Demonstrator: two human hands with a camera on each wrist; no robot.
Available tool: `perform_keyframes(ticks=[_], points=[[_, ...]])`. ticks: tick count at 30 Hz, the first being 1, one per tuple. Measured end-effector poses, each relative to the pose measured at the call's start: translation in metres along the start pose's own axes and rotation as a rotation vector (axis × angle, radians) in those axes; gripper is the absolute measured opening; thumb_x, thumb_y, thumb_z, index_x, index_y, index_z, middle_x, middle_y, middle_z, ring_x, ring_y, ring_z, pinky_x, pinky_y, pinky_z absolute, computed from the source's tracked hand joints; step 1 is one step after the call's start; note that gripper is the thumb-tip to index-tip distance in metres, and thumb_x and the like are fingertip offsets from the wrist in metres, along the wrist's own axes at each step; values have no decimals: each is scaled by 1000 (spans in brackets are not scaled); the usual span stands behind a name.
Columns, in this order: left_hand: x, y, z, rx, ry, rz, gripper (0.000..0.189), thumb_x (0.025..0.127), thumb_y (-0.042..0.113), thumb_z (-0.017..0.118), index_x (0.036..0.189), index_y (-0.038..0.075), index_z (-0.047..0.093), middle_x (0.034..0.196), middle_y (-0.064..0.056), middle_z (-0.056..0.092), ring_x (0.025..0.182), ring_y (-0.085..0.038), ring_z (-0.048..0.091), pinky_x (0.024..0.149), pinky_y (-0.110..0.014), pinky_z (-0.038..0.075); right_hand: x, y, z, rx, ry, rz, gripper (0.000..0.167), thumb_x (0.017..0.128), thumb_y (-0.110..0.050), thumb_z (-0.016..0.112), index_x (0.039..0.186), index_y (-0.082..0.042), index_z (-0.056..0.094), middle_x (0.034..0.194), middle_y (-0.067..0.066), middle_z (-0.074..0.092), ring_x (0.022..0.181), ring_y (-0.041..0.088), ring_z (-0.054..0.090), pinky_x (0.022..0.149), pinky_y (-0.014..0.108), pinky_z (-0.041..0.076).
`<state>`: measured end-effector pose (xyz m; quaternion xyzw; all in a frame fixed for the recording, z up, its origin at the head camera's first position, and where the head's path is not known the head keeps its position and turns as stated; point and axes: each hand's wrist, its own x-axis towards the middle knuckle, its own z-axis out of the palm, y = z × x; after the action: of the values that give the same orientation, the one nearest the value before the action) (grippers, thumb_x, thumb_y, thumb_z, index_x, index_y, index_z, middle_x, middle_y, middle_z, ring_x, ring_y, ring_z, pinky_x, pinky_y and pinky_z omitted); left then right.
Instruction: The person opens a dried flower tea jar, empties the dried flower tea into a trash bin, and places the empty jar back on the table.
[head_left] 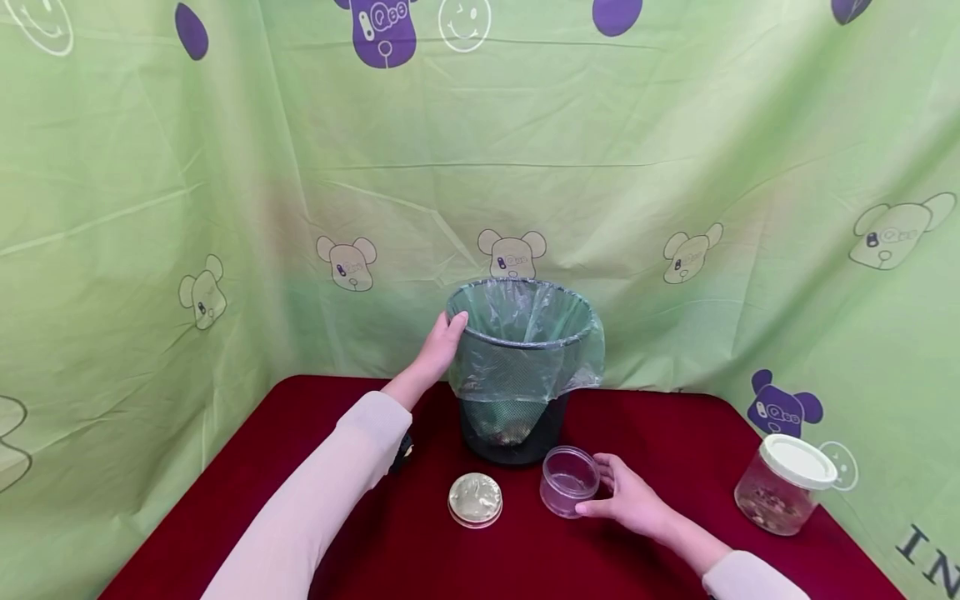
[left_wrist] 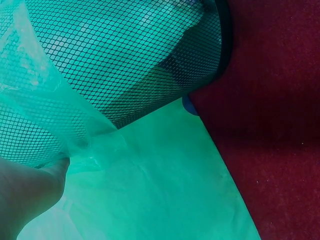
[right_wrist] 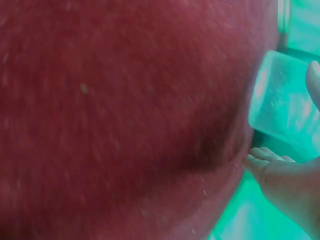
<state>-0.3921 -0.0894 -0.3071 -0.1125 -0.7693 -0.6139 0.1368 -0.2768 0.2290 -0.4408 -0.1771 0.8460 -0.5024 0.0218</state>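
A black mesh wastebasket (head_left: 517,442) lined with a translucent green bag (head_left: 525,375) stands towards the back of the table. My left hand (head_left: 444,342) grips its left rim, with the thumb over the bag's edge; the fingers behind are hidden. In the left wrist view, part of that hand (left_wrist: 35,195) shows beside the mesh. A clear, lidless plastic jar (head_left: 558,497) sits upright in front of the basket. My right hand (head_left: 630,502) is at the jar's right side, thumb and fingers spread about it. The right wrist view shows a gap between the fingers (right_wrist: 265,157) and the jar (right_wrist: 280,95).
A round, shiny lid (head_left: 476,498) lies left of the clear jar. Near the table's right edge is a white-lidded jar (head_left: 780,492) with small bits inside. Dark red cloth (head_left: 420,550) covers the table, and a printed green curtain (head_left: 405,200) hangs behind it.
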Motion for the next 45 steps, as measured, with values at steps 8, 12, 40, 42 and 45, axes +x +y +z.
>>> perform_keyframes(ticks=[8, 12, 40, 42, 45], points=[[2, -2, -1, -10, 1, 6, 54, 102, 34, 42, 144, 1, 36, 140, -18, 44, 128, -30, 41, 108, -42, 31, 2, -13, -29, -116, 102, -31, 82, 78, -10, 82, 136, 17, 31, 133, 38, 44, 125, 50, 42, 99, 52, 40], [3, -2, -1, -13, -5, -4, 56, 102, 36, 42, 145, 2, 35, 141, -18, 43, 129, -30, 41, 108, -43, 31, 2, -22, -49, -184, 199, -79, 81, 80, -13, 80, 137, 17, 32, 131, 38, 46, 123, 51, 44, 99, 54, 38], [1, -2, 1, -2, -2, 0, 55, 101, 37, 42, 144, 2, 35, 140, -19, 45, 127, -32, 42, 108, -44, 31, -69, 10, -182, -151, 781, 225, 99, 90, -36, 68, 152, 3, 1, 158, 25, 5, 144, 36, 6, 115, 47, 5], [1, -2, 1, -5, -1, 7, 54, 102, 36, 42, 143, 2, 36, 138, -19, 45, 126, -32, 43, 108, -44, 32, -73, 19, -185, -98, 767, 254, 99, 92, -35, 66, 152, 4, -2, 157, 26, 3, 145, 34, 5, 116, 41, 5], [2, -2, 1, -7, 0, 16, 54, 102, 36, 42, 143, 2, 36, 138, -19, 45, 126, -31, 43, 108, -44, 32, -76, 30, -188, -4, 733, 289, 97, 95, -32, 62, 151, 4, -8, 156, 29, 0, 145, 30, 3, 114, 28, 9]])
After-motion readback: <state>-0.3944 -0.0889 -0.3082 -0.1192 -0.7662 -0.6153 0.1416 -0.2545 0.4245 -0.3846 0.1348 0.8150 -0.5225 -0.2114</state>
